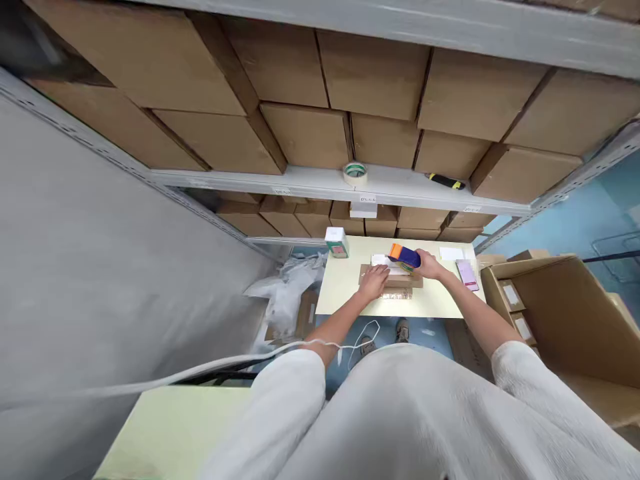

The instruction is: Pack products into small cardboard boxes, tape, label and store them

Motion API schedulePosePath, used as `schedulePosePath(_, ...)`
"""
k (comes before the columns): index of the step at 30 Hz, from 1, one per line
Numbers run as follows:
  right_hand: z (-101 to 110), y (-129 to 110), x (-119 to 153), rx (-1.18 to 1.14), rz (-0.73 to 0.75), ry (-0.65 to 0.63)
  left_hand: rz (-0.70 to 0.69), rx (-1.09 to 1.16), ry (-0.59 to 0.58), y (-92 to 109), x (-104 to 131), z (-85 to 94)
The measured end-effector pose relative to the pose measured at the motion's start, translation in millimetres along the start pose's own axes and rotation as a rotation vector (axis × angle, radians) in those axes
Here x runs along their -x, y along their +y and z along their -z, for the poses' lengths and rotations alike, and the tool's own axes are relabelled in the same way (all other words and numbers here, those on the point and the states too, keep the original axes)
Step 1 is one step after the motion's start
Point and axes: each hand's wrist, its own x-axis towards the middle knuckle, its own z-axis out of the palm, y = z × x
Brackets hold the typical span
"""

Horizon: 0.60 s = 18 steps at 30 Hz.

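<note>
My right hand (427, 264) grips a tape dispenser (406, 256), dark blue with an orange end, above a small cardboard box (397, 280). My left hand (374, 281) rests on the left part of that box, fingers stretched out and lying over it. A white item (383, 261) lies at the box's far side, partly covered by the fingers and the dispenser. Along the near edge of the box runs a strip of shiny brown tape (397, 293). All of this is on a pale yellow table (335, 297).
A white-and-green carton (337, 243) stands at the table's back left. To the right lie a phone (467, 275) and white paper (451, 254). A tape roll (355, 173) and a cutter (447, 181) sit on the shelf. A large open box (565, 307) stands right; a white cable (220, 367) hangs left.
</note>
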Motion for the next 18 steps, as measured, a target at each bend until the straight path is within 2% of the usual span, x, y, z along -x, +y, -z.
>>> schedulePosePath(6, 4, 1, 0, -0.012, 0.072, -0.025, 0.008, 0.064, 0.03, 2, 0, 3.5)
schedulePosePath(10, 4, 5, -1, -0.002, 0.06, -0.049, 0.065, 0.236, 0.08, 4, 1, 9.1)
schedulePosePath(12, 4, 8, -1, -0.024, 0.047, -0.06, 0.169, 0.408, 0.174, 6, -2, 15.5)
schedulePosePath(15, 4, 14, -1, -0.063, 0.041, -0.068, 0.423, 0.749, 0.362, 9, -16, 30.6)
schedulePosePath(18, 3, 17, -1, -0.083, 0.043, -0.064, 0.657, 1.124, 0.355, 14, -33, 48.0)
